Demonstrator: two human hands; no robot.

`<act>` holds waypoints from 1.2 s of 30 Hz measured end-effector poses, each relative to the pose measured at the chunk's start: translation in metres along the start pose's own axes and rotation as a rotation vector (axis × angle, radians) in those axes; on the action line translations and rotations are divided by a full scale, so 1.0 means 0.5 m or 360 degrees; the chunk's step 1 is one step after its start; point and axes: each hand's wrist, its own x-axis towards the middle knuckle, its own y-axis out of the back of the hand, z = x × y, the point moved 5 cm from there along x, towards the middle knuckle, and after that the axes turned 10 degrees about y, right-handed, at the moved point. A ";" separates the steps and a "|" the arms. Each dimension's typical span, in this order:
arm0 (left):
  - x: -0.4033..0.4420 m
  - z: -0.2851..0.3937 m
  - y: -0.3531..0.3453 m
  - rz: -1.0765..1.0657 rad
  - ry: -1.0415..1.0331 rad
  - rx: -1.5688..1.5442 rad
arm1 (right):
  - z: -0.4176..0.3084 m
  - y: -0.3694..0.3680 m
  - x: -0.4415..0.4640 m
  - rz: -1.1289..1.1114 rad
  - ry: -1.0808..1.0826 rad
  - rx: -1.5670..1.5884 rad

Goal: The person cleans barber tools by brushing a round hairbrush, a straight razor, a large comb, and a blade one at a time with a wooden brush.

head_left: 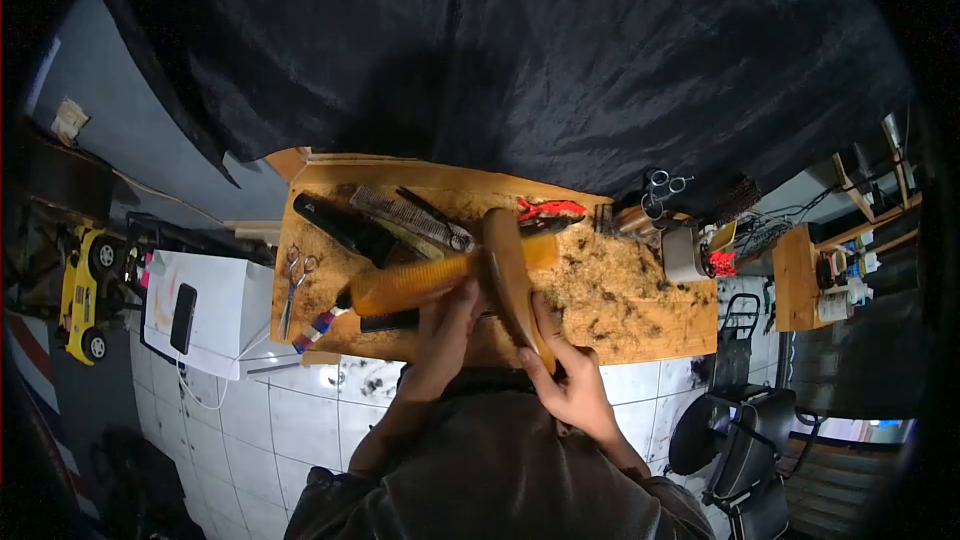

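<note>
Above the near edge of a wooden table (640, 325) strewn with hair clippings, my right hand (570, 380) is wrapped round the lower end of a long brown wooden brush (508, 270). The brush stands lengthwise away from me. My left hand (450, 325) is closed behind an orange comb (415, 283), which crosses the brush and is blurred. Part of the comb shows on the brush's right side. Whether the two touch is hard to tell. Behind them lie a grey comb (400, 215) and a black tool (340, 228).
Scissors (292, 285) lie at the table's left, with a red item (550, 208) at its back. More scissors (660, 190) stand in a holder at the right. A phone (184, 318) rests on a white box (225, 305). A black chair (755, 440) stands lower right.
</note>
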 end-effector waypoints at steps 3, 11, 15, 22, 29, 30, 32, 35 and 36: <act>-0.026 -0.001 -0.047 -0.0421 0.0047 0.0171 | 0.022 0.011 0.013 0.0233 -0.0012 -0.0070; -0.017 -0.005 -0.010 0.0074 0.0242 0.0280 | 0.024 0.032 0.001 0.0202 0.0064 0.0038; -0.010 0.010 -0.006 0.0107 -0.0074 0.0243 | 0.005 0.002 -0.010 0.0054 0.0116 0.0049; -0.041 -0.035 -0.055 -0.0563 0.0041 0.0444 | 0.016 0.051 0.031 0.0414 -0.0226 0.0052; 0.007 -0.007 0.015 0.0116 -0.0035 0.0149 | 0.016 0.004 -0.021 -0.0045 0.0126 0.0103; -0.005 -0.005 0.017 0.0211 -0.0075 0.0284 | 0.009 -0.004 -0.018 -0.0026 0.0008 0.0173; -0.031 0.007 -0.027 -0.0116 -0.0177 0.0475 | 0.015 0.000 -0.009 0.0154 -0.0029 0.0136; -0.045 -0.001 -0.044 -0.0425 -0.0268 0.1053 | 0.030 0.024 0.010 0.0397 -0.0119 0.0024; -0.046 -0.003 -0.052 -0.0479 -0.0315 0.1104 | 0.032 0.033 0.017 0.0467 -0.0125 0.0065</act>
